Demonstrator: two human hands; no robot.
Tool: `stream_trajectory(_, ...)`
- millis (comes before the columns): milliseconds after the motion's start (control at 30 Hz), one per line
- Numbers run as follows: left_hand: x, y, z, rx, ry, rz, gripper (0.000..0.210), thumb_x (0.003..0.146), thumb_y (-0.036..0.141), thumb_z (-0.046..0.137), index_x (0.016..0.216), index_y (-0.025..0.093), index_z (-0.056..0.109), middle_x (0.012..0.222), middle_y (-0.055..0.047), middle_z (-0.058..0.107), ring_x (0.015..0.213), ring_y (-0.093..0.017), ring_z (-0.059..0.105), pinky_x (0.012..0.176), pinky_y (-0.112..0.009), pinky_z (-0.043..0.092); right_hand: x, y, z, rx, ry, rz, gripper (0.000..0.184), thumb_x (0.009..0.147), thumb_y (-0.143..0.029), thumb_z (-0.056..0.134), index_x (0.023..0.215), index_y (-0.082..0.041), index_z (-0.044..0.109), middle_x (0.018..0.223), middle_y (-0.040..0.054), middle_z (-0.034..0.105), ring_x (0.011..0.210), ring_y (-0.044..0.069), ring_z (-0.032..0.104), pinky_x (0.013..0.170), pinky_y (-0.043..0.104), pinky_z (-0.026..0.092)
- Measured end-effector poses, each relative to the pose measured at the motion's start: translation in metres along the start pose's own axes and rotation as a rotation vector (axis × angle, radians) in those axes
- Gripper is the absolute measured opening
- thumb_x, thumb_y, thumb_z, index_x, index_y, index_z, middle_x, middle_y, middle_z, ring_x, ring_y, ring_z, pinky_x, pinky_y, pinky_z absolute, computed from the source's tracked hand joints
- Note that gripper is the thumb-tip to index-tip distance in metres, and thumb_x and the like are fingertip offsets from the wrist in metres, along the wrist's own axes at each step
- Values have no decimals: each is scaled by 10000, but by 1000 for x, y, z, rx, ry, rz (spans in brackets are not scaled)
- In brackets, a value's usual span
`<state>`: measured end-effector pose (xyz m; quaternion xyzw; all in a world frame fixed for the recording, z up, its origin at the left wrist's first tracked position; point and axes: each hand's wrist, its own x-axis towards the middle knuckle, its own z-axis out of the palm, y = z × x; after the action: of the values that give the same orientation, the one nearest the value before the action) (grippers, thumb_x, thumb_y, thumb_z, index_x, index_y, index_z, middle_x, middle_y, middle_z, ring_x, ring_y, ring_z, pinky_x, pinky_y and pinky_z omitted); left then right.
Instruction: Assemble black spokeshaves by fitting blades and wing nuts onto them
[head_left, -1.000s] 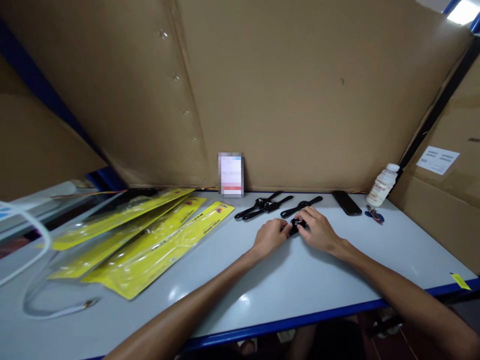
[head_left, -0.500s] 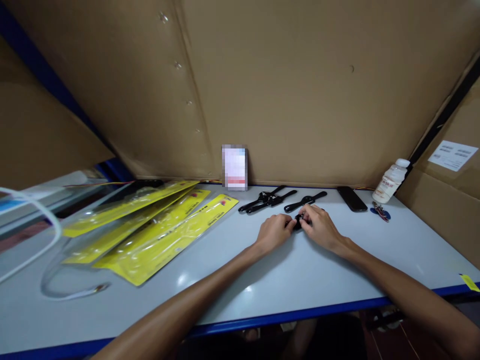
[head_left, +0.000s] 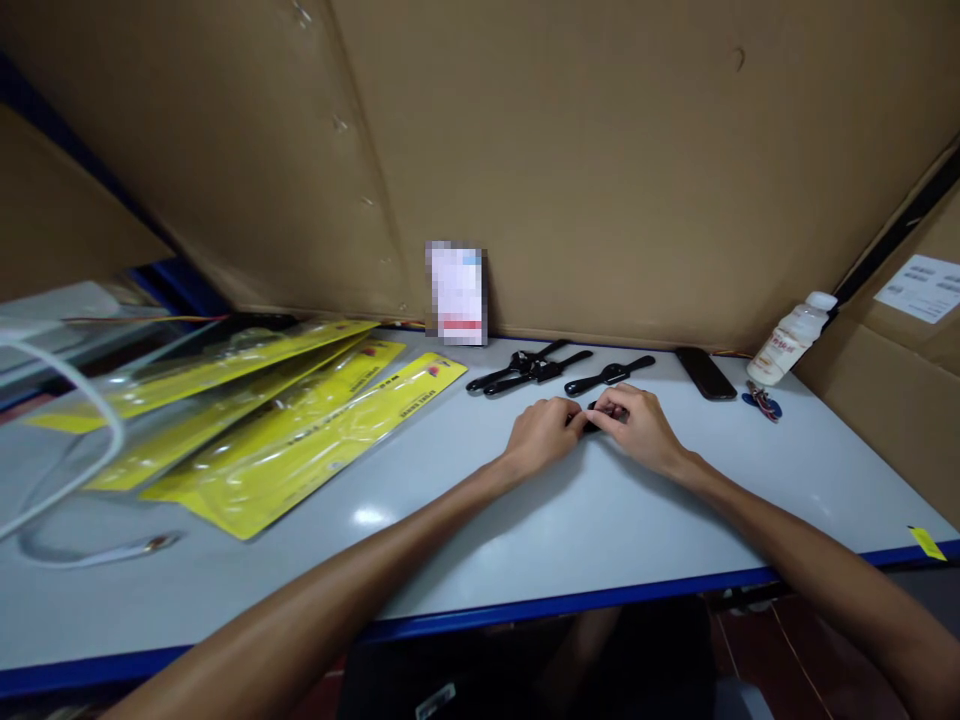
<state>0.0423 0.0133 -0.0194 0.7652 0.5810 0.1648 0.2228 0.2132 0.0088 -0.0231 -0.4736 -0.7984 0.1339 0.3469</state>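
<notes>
Close together over the table, both my hands are closed on a black spokeshave, most of it hidden by the fingers. My left hand wraps its left part, while the thumb and fingertips of my right hand pinch near its middle. What the right fingertips touch there is too small to make out. Just beyond the hands lies another black spokeshave, flat on the table. To its left, two more spokeshaves rest side by side, touching or nearly so.
Yellow blister packs overlap on the left of the table, near a white cable. A pixelated upright screen leans on the cardboard wall. At the right are a black phone, keys and a white bottle.
The camera view has tilted down and shifted a little. Both hands stay together on the spokeshave; the right fingers have moved slightly over it.
</notes>
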Motion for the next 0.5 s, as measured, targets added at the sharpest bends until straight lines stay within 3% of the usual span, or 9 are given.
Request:
stream_trajectory(200,2,-1,0,7,11,-5,332,944,355,465,840,216,748,880,-96,750,861,-266,648,658,-302,333,-2,4,6,-71,51,-69,137,898,-118,564,804,-208,608,806,14,610,730,161,556,693,293,427)
stream_trajectory(333,3,-2,1,13,24,-3,326,942,346,461,870,213,749,907,-109,754,874,-276,652,660,-307,338,-2,8,7,-72,4,-80,87,873,-120,607,874,-201,638,859,17,608,722,149,558,710,289,447)
stream_trajectory(500,1,-3,2,3,34,20,320,941,346,466,831,207,733,882,-114,750,859,-274,656,656,-305,339,1,9,0,-68,-47,-51,198,797,-9,582,850,-193,633,762,-8,596,677,136,525,665,263,418)
